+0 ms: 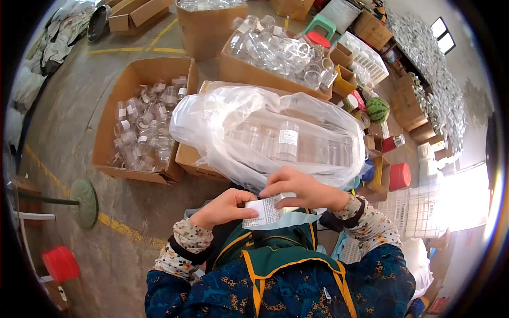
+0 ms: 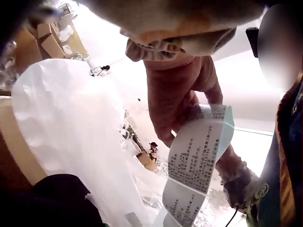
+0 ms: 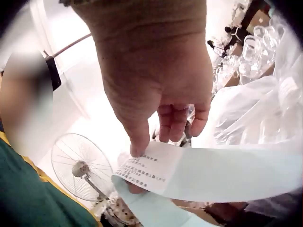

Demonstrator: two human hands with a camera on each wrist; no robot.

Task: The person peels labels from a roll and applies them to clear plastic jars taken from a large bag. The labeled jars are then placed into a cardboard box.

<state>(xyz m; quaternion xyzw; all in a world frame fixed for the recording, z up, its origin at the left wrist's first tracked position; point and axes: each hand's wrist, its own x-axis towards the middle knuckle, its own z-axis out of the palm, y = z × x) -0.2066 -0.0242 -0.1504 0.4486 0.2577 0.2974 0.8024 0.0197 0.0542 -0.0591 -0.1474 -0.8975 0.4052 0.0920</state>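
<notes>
A strip of printed white labels on pale blue backing (image 1: 265, 211) stretches between both hands close to the apron. My left hand (image 1: 225, 208) pinches its left end between thumb and fingers; in the left wrist view the printed strip (image 2: 191, 161) curves down from that hand (image 2: 173, 94). My right hand (image 1: 307, 188) is at the other side, and in the right wrist view its thumb (image 3: 138, 141) presses on a label with a finger beneath, bare backing trailing away. Just beyond the hands, a labelled clear plastic bottle (image 1: 288, 142) stands among unlabelled ones in an opened plastic bag (image 1: 212, 114).
Left of the bag, a cardboard box (image 1: 103, 127) holds many labelled bottles. Behind it, another box (image 1: 233, 71) is heaped with clear containers. A watermelon (image 1: 377, 110) and red tub (image 1: 399, 176) are at right. A green round base (image 1: 84, 203) and red stool (image 1: 61, 264) stand left.
</notes>
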